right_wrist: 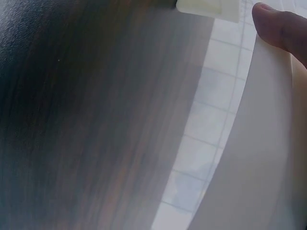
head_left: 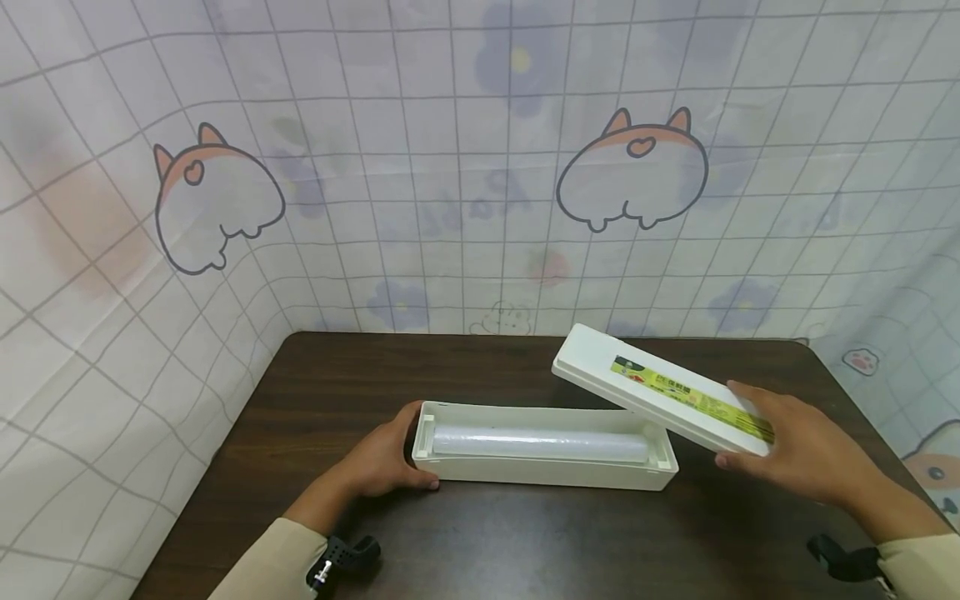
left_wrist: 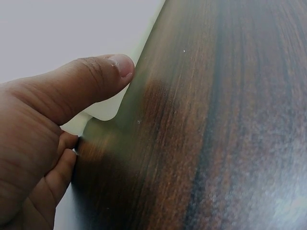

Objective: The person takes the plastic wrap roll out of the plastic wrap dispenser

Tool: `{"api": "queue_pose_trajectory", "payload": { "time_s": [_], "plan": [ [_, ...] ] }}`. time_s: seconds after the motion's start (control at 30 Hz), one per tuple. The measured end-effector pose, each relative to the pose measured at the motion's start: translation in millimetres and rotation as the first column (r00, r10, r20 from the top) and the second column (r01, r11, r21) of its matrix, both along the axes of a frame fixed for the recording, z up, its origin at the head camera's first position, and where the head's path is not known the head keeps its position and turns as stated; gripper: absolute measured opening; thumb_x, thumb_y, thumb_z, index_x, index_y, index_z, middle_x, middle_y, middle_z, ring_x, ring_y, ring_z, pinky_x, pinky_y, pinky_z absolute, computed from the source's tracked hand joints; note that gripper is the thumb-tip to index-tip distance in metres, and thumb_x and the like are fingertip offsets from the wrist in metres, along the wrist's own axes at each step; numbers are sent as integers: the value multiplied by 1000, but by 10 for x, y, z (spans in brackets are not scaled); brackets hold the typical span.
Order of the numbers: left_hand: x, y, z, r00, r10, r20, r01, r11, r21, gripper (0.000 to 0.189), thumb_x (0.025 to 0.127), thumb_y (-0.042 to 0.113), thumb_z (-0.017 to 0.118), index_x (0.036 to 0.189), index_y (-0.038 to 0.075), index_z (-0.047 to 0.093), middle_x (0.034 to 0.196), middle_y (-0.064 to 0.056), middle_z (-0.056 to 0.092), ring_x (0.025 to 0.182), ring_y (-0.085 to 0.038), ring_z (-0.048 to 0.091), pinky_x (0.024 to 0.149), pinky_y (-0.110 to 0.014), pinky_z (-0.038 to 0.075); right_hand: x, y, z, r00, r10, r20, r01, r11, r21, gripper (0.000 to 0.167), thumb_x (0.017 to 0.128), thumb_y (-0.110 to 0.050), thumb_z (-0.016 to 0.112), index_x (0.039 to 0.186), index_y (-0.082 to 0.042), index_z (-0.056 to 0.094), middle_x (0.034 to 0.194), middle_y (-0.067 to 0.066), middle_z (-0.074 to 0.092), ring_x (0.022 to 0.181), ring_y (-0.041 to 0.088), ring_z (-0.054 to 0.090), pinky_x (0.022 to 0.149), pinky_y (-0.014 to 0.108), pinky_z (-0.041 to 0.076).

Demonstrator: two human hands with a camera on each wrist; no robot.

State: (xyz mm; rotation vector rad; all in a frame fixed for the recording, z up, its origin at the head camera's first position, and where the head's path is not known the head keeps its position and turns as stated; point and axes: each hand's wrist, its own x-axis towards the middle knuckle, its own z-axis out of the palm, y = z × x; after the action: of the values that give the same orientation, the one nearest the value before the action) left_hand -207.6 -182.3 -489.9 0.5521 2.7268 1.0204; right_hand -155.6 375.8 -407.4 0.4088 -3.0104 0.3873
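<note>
A long white plastic box (head_left: 547, 472) lies on the table, its top off, with a roll of cling film (head_left: 540, 443) lengthwise inside. My left hand (head_left: 386, 458) grips the box's left end. The thumb presses the front wall, as the left wrist view shows, while the other fingers wrap around the end. Raised and slanting over the box's right end is the white lid (head_left: 592, 354), which bears a green and yellow label (head_left: 690, 396). My right hand (head_left: 802, 450) grips the lid's right end between thumb and fingers. Its far left end points up and back.
A dark wood-grain table (head_left: 540, 542) carries the box. Behind it and at both sides hangs a white gridded curtain (head_left: 465, 167) with cartoon prints. Black straps (head_left: 348, 554) sit at both wrists, below beige sleeves (head_left: 270, 567).
</note>
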Motion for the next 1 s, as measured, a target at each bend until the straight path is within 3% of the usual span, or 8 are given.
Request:
{"api": "queue_pose_trajectory", "payload": {
  "time_s": [0.67,1.0],
  "plan": [
    [17,12,5,1000,10,-1,-10,1000,-2,118,64,44,98,155,14,30,127,-4,62,106,-19,60,96,-50,46,35,166,-66,999,-34,-21,35,999,10,119,73,-71,80,155,4,37,125,27,62,90,30,57,69,46,45],
    [11,14,5,1000,2,-8,-2,1000,-9,118,64,43,98,156,13,30,126,-6,62,107,-20,61,96,-49,46,58,278,-113,997,-74,9,74,997,-3,121,73,-68,82,155,6,33,120,29,62,84,29,57,64,44,45]
  ]
}}
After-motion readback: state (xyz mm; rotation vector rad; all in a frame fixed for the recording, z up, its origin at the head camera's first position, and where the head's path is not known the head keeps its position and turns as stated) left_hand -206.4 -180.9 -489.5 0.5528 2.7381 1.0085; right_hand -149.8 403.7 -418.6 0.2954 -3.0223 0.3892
